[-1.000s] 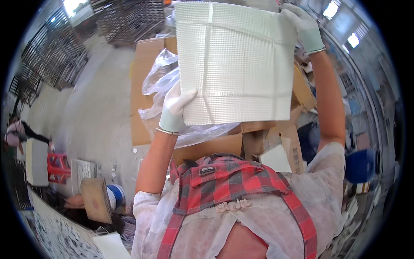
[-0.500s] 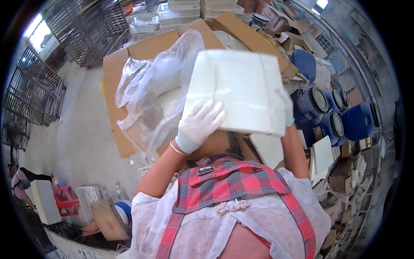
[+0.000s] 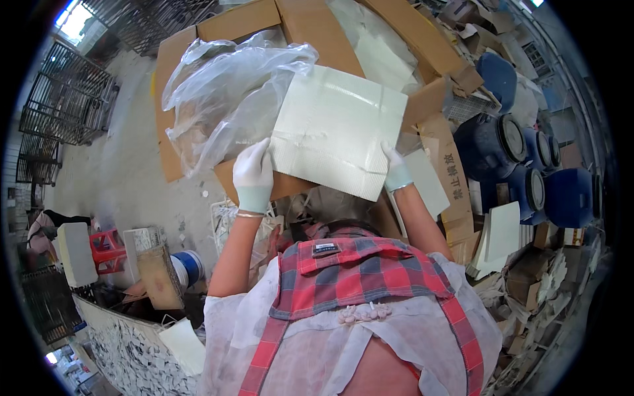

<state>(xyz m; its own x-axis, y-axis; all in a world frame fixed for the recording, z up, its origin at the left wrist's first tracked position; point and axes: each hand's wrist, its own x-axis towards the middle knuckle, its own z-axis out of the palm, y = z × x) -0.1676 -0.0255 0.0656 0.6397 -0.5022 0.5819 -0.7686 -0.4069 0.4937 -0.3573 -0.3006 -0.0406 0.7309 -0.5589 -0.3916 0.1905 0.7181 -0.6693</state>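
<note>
A square white panel (image 3: 337, 132) with fine ribbed lines is held up in front of me, tilted, between both gloved hands. My left hand (image 3: 253, 173), in a white glove, is closed on its near left corner. Along the right edge, my right hand (image 3: 396, 170) grips it too, with its fingers partly behind the panel. Just beyond lies an open cardboard box (image 3: 241, 21), its mouth covered on the left by crumpled clear plastic sheeting (image 3: 224, 99). The sheeting touches the panel's upper left corner.
Several blue drums (image 3: 485, 148) stand at the right. A second open box (image 3: 429, 39) holds white pieces under plastic. White boards (image 3: 502, 234) lean at the lower right. Dark slatted racks (image 3: 66, 92) stand at the far left, and a red stool (image 3: 107, 251) sits lower left.
The panel has come lower and turned clockwise. My left hand has moved from lying on its face to gripping its corner. The plastic sheeting has settled more over the box.
</note>
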